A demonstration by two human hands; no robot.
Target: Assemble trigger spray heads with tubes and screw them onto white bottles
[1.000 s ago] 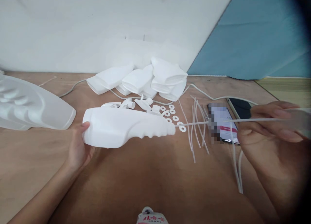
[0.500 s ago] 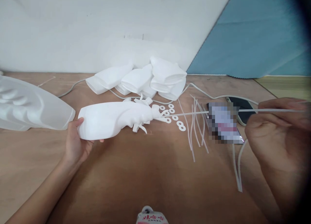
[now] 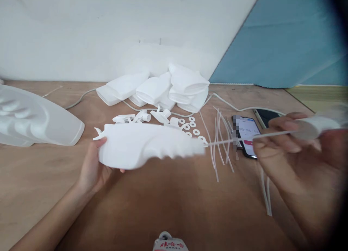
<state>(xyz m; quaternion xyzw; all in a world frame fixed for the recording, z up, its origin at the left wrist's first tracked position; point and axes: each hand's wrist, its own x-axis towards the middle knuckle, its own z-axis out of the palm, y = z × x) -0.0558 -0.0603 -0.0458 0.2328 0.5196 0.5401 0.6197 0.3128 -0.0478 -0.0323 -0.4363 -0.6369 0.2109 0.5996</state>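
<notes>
My left hand (image 3: 92, 168) is closed around the base end of a white bottle (image 3: 125, 144), thumb above, fingers beneath; it lies sideways over the tabletop (image 3: 152, 204), mouth toward the right. Well apart, my right hand (image 3: 296, 164) pinches a white spray head (image 3: 322, 123), its thin tube (image 3: 272, 134) reaching the bottle's mouth; blur hides whether the tip is inside. I can't see into the piled bottles (image 3: 153, 89) near the white wall (image 3: 108, 33). Wood spreads between my forearms.
</notes>
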